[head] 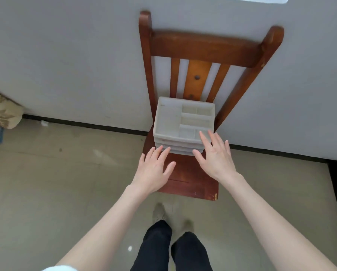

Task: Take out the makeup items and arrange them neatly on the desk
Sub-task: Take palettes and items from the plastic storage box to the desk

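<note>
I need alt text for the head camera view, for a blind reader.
Two open hands, left hand and right hand, reach toward a white compartmented organizer on a wooden chair against a wall. No makeup items are visible.

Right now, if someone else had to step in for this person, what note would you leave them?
Left hand: open, fingers straight, just short of the white organizer.
Right hand: open, fingertips at the organizer's near right corner.
The organizer sits on the wooden chair against the wall; its top compartments look empty.
Done: nothing taken out.
Left: grip the organizer, find the makeup items, arrange them. No desk is in view.
</note>
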